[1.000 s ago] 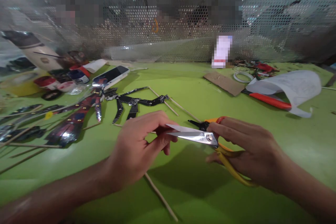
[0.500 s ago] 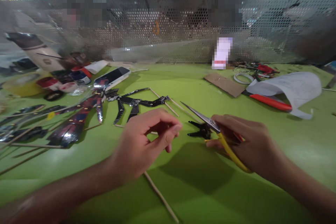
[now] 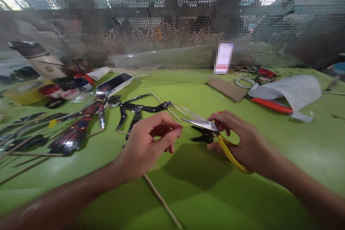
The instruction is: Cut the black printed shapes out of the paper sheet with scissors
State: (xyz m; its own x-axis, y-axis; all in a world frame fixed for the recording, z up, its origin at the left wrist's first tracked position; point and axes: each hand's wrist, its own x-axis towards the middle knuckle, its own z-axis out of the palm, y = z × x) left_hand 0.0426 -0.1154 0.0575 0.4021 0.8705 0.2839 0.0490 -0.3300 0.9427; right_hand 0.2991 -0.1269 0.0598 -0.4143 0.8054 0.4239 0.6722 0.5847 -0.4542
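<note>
My right hand (image 3: 239, 138) grips a pair of scissors (image 3: 203, 124) with yellow handles, their blades pointing left and spread apart. The blade tips are close to the fingertips of my left hand (image 3: 153, 147). That hand is closed in a pinch, and whatever lies between its thumb and finger is too small to make out. Behind it rests a black jointed flat figure (image 3: 137, 107) with thin sticks. A small black piece (image 3: 201, 135) with two prongs lies under the scissors. One wooden stick (image 3: 163, 197) runs from beneath my left wrist toward the front.
On the left lie a dark red jointed figure (image 3: 81, 120), several sticks, a phone (image 3: 115, 84) and paint jars (image 3: 82, 82). At the right are brown cardboard (image 3: 226, 88), a tape roll (image 3: 245, 82), a red-handled tool (image 3: 272, 105) and curled white paper (image 3: 293, 90). A perforated metal panel (image 3: 178, 39) stands behind.
The scissors have turned so their tips sit lower and nearer my left fingertips, and the blades have opened. My left hand keeps its pinch. The whole view has shifted slightly.
</note>
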